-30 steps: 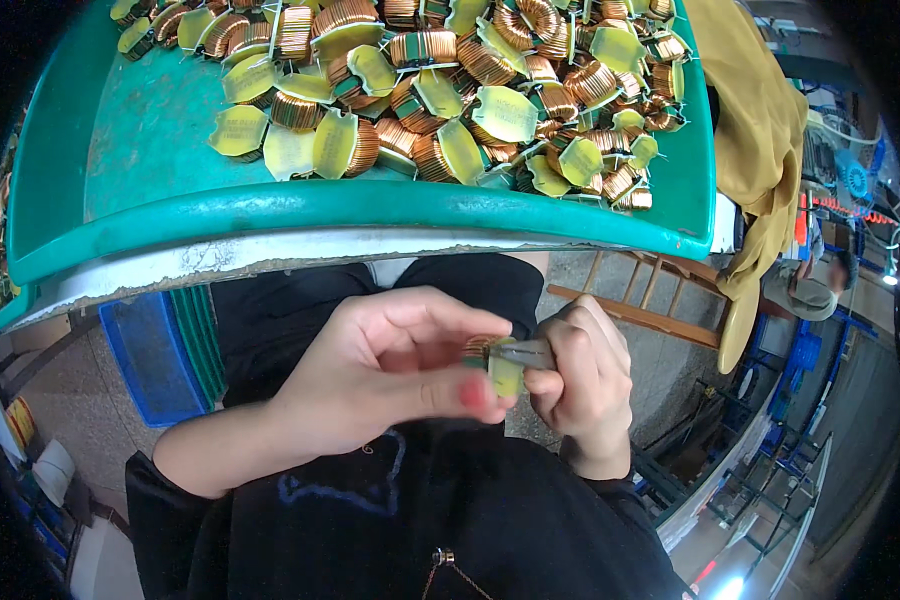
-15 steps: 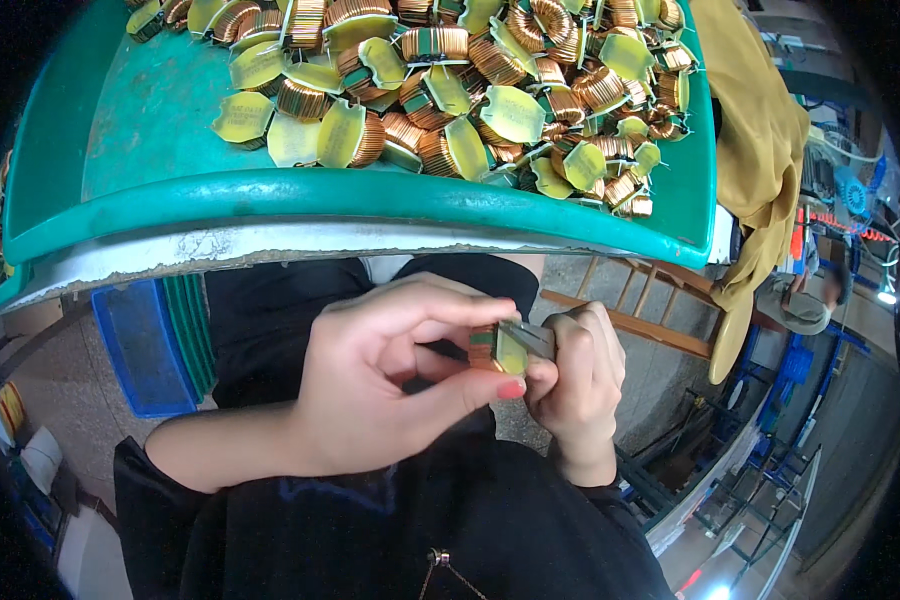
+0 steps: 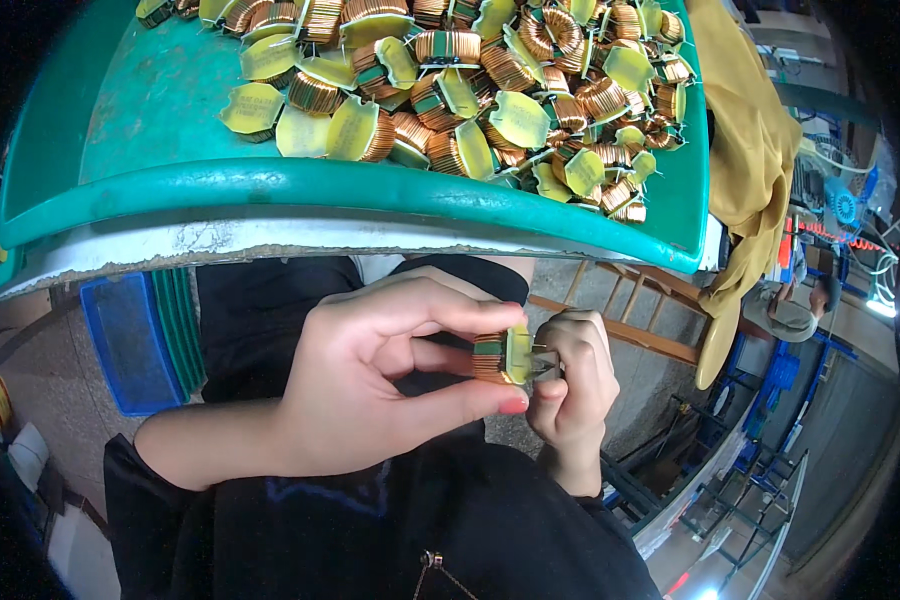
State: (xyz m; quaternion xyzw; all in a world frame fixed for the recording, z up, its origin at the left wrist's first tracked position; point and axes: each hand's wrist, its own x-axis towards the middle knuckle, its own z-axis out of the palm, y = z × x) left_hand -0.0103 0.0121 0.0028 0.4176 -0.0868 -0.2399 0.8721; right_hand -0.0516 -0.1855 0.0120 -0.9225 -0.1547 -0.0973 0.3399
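My left hand [image 3: 365, 385] pinches a copper-wound toroidal coil [image 3: 488, 360] between thumb and fingertips, above my lap. The coil's yellow base plate [image 3: 518, 355] faces right, with thin wire leads sticking out. My right hand [image 3: 582, 375] is closed round a small grey metal tool [image 3: 544, 366] with a narrow tip. Its handle is hidden in the fist, so its exact kind does not show. The tip is at the plate's right face, close to the leads; whether it touches them I cannot tell.
A green tray [image 3: 270, 190] on the table ahead holds many similar coils [image 3: 518, 120], heaped toward its right. Blue and green crates [image 3: 130, 345] stand below left. Mustard cloth [image 3: 745, 120] hangs at the right, near a wooden stool [image 3: 630, 325]. Another person [image 3: 785, 315] is far right.
The coil has turned so its yellow plate shows more edge-on. The tool tip has moved from the plate's upper edge down to its right face. The view has shifted slightly.
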